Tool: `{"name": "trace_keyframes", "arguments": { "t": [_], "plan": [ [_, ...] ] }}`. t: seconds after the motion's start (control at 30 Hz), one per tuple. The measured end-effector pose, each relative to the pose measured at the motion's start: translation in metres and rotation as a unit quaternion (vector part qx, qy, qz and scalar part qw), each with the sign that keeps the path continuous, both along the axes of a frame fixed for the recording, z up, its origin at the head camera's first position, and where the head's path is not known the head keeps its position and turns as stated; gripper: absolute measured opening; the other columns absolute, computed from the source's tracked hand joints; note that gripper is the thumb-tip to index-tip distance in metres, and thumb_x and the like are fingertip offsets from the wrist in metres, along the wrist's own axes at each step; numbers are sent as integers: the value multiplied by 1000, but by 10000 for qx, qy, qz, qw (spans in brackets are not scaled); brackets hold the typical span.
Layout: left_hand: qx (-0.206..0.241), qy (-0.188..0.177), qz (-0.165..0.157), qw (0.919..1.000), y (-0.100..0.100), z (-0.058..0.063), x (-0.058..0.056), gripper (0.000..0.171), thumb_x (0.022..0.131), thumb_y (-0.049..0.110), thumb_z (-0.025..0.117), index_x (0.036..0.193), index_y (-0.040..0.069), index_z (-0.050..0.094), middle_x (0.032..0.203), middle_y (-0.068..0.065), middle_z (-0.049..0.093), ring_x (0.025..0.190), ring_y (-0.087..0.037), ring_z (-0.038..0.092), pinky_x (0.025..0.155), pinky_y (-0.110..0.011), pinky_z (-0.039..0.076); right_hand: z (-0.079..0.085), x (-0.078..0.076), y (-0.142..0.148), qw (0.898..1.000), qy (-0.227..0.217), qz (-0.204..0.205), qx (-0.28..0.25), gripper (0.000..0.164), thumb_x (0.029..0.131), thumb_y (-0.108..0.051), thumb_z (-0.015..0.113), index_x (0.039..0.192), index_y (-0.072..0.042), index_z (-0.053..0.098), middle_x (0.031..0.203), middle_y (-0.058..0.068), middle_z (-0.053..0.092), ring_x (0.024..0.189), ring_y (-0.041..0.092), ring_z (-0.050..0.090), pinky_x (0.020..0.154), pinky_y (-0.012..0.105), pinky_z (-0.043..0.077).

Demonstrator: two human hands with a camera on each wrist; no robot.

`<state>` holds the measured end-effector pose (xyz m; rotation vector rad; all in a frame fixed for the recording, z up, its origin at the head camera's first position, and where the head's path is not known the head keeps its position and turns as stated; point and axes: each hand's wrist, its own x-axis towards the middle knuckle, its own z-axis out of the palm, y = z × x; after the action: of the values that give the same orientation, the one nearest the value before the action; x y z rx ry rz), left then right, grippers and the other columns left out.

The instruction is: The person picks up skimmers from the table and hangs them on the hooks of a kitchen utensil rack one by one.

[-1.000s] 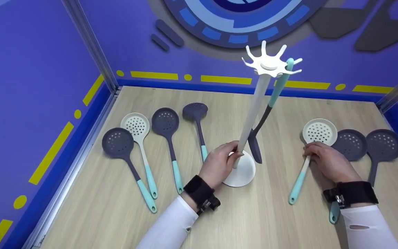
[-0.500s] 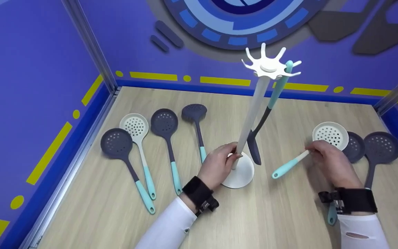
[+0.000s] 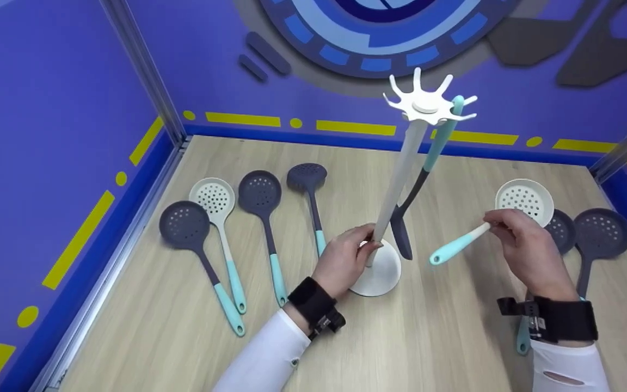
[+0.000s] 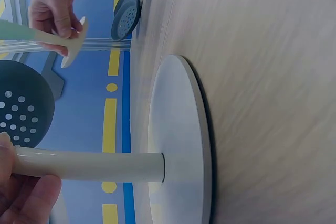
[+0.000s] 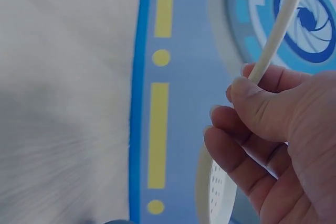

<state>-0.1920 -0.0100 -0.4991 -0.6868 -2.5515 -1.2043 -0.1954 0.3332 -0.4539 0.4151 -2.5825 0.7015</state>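
Note:
My left hand (image 3: 343, 260) grips the pole of a white utensil stand (image 3: 381, 272) low down, just above its round base. From the stand's clawed top hangs a dark slotted utensil (image 3: 417, 185) with a mint handle; its holed head shows in the left wrist view. My right hand (image 3: 528, 247) pinches a cream skimmer (image 3: 524, 198) by its neck, thumb against fingers. The skimmer is raised off the table, its mint handle pointing left toward the stand. In the right wrist view its pale shaft (image 5: 281, 27) runs up from my fingertips, and its perforated head lies partly behind my fingers.
To the left lie two dark skimmers (image 3: 184, 224), a cream skimmer (image 3: 213, 197) and a dark perforated masher (image 3: 307, 175). Two more dark skimmers (image 3: 603, 233) lie at the right, partly behind my right hand. Blue printed walls (image 3: 63, 109) enclose the table's back and sides.
My right hand has lifted the cream skimmer off the table and turned it, so its handle has swung up and left toward the stand. The left hand keeps its grip on the pole.

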Motion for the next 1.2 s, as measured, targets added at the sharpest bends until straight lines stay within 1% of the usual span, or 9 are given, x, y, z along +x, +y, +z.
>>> {"name": "trace_keyframes", "arguments": {
  "t": [0.1,0.2,0.37,0.53,0.7,0.77,0.87,1.07,1.2],
  "plan": [
    [8,0,13,10000,1,0,0,23,103,32,59,121,19,66,110,4,73,99,-6,68,80,-20,56,8,3,-4,9999,61,-50,-111,27,94,8,67,115,-8,70,110,6,72,101,-8,54,87,-4,34],
    [-5,24,20,10000,1,-1,0,22,103,32,59,120,19,66,110,5,73,98,-6,68,79,-20,56,16,6,-8,9997,93,-129,-195,26,95,6,67,116,-9,70,110,6,72,101,-13,50,86,-2,34],
    [19,36,-15,10000,1,-1,1,22,103,33,59,118,19,66,110,5,74,98,-6,68,79,-20,56,29,13,-15,9987,191,-233,-402,26,96,2,66,119,-10,70,110,5,70,96,-8,50,84,0,35],
    [42,50,10,10000,0,-2,0,23,103,32,59,120,18,67,110,4,74,100,-6,69,81,-20,56,44,18,-24,9967,493,-250,-595,25,97,0,66,119,-10,71,107,4,68,90,-3,48,79,6,35],
    [-60,72,63,9999,1,-1,0,23,103,32,60,119,18,67,109,4,74,98,-6,68,80,-19,56,58,24,-34,9928,717,-383,-885,24,98,-1,66,120,-10,71,99,4,67,84,-7,50,76,6,37],
    [-74,92,59,9999,1,-1,0,21,103,32,60,118,18,66,108,5,74,96,-5,68,78,-19,55,62,26,-38,9904,786,-470,-1036,25,97,-1,67,120,-10,71,96,-1,66,83,-10,52,75,4,38],
    [-43,91,30,9999,1,-1,0,20,103,32,60,116,18,66,108,5,73,94,-5,67,76,-18,54,67,28,-42,9869,832,-607,-1240,26,97,-1,67,121,-9,71,95,-3,66,82,-12,55,72,3,39],
    [17,9,-8,10000,0,0,0,20,103,31,60,118,19,66,110,4,74,98,-5,68,78,-18,56,75,33,-50,9830,996,-603,-1420,26,97,-2,68,121,-9,71,100,1,68,83,-9,57,73,3,42],
    [56,4,-34,10000,0,1,0,21,103,31,59,119,19,66,110,4,73,97,-5,67,77,-17,55,80,37,-57,9802,1129,-491,-1550,25,98,-4,67,122,-8,72,106,7,72,85,-6,60,76,3,45]
  ]
}}
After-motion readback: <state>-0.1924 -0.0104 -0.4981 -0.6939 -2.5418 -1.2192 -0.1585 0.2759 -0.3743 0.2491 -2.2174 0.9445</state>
